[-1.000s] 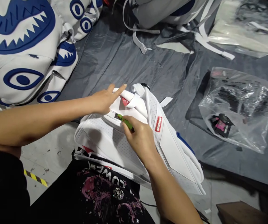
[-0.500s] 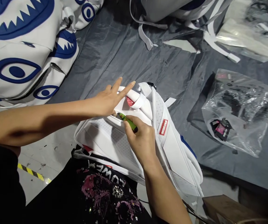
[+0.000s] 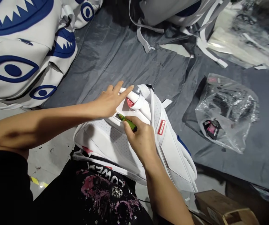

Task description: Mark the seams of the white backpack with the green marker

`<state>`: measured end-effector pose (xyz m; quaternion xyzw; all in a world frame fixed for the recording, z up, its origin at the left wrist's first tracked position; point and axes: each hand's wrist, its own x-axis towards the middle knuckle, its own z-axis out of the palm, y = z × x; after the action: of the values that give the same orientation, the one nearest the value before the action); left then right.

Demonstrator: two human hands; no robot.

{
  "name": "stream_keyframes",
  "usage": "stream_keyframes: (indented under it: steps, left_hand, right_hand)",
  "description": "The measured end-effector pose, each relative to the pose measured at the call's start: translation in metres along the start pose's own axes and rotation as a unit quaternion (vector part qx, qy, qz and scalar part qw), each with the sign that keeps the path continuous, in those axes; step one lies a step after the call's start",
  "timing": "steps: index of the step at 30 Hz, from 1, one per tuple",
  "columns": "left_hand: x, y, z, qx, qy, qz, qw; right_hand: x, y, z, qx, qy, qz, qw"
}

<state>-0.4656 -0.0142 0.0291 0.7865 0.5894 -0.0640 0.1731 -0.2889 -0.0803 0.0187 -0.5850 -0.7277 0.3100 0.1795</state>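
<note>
A white backpack [image 3: 115, 134] with dotted mesh panels and red labels leans between my body and the table edge. My left hand [image 3: 112, 98] rests on its top, fingers spread beside the padded handle loop [image 3: 141, 104]; the thumb's tip is partly hidden. My right hand [image 3: 142, 136] is closed round a slim green tool [image 3: 130, 122] with dark ends, its exact kind unclear. The tool's dark tip meets or nearly meets the backpack's upper seam, close to my left thumb. Whether it touches, I cannot tell.
White-and-blue bags [image 3: 19, 62] with eye and tooth shapes are piled at left. A clear plastic bag [image 3: 228, 112] holding dark items lies on the grey table cover [image 3: 115, 56]. At the back are a grey-white bag [image 3: 162, 12] and straps. A cardboard box [image 3: 221, 206] stands lower right.
The view has shifted slightly, so the plastic bag and table items appear further left. Both hands keep nearly the same pose on the backpack, the green tool still held at the seam.
</note>
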Motion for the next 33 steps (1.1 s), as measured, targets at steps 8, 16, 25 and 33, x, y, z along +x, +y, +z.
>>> stream_keyframes:
  steps: [8,16,25,33]
  left_hand:
    - [-0.002,0.002,-0.003,-0.005,-0.012,-0.003,1.000]
    - [-0.002,0.004,-0.005,-0.003,-0.017,-0.004,1.000]
    - [0.000,0.001,-0.004,0.007,-0.026,-0.003,1.000]
    - [-0.001,0.001,-0.004,0.010,-0.013,-0.001,1.000]
  right_hand:
    - [0.000,-0.008,0.000,-0.106,0.006,-0.027,0.994]
    - [0.001,-0.013,-0.001,-0.155,-0.008,-0.044,0.987]
    - [0.004,-0.013,-0.006,-0.118,-0.059,-0.072,0.989]
    - [0.008,-0.018,-0.004,-0.115,-0.070,-0.072,0.988]
